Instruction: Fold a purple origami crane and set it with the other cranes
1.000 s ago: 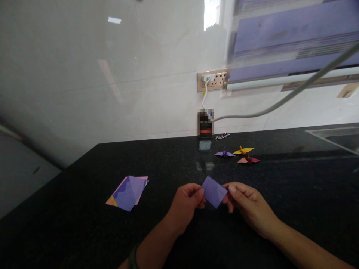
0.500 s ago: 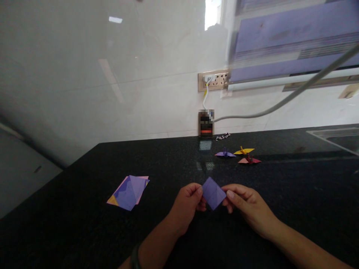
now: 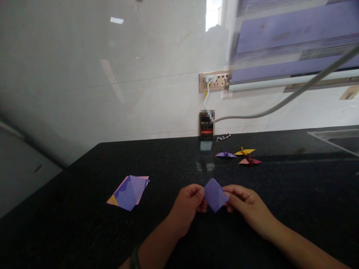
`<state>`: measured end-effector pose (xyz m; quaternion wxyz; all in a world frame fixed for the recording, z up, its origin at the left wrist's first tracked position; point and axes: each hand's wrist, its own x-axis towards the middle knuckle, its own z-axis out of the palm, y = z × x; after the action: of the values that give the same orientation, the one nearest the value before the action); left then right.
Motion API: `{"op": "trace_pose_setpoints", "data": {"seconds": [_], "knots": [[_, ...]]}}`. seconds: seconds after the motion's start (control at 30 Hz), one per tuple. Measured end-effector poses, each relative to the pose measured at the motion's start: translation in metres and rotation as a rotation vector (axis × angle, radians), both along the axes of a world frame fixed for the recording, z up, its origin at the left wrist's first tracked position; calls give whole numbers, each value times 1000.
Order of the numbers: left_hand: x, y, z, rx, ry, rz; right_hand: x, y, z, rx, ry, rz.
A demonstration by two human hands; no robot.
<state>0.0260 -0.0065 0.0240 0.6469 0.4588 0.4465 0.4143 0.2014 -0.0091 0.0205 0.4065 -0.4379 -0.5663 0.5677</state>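
- A small diamond of folded purple paper (image 3: 215,195) rests on one corner in the person's grip, flat and several layers thick; faint creases cross its face, and the layers part slightly at the top tip and along the upper right edge.
- It is in front of the dark upright box (image 3: 206,126), on the person's side, over the black speckled stone table (image 3: 84,224); whether its bottom corner touches the table cannot be told.
- The left hand (image 3: 187,209) has its fingers (image 3: 199,192) clamped on the diamond's left corner, thumb on the near face, the other fingertips behind.
- The right hand (image 3: 250,210) pinches the right corner between thumb and index; the paper partly hides exactly where the tips meet.
- So the diamond sits between both sets of fingers, touching each, its top and bottom corners free.
- In front of the box and to its left lies a loose stack of purple, pink and yellow paper sheets (image 3: 130,192).
- In front of the box and to its right are three paper cranes: purple (image 3: 226,154), yellow (image 3: 245,151) and red-and-pink (image 3: 250,161).
- A black-and-white braided strand (image 3: 223,137) lies just right of the box's foot.
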Motion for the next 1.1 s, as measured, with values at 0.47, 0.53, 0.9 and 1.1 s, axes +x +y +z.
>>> {"op": "trace_pose_setpoints", "data": {"seconds": [0.47,0.53,0.9,1.1], "knots": [[10,-13,-2,183,216,-58,-5,-4,1,-56,48,-135],[12,-16,-1,243,346,-55,-6,-4,2,-59,67,-234],[11,-22,6,467,506,17,-10,-8,2,-64,51,-205],[12,-13,3,117,198,50,-7,-7,3,-61,48,-156]]}}
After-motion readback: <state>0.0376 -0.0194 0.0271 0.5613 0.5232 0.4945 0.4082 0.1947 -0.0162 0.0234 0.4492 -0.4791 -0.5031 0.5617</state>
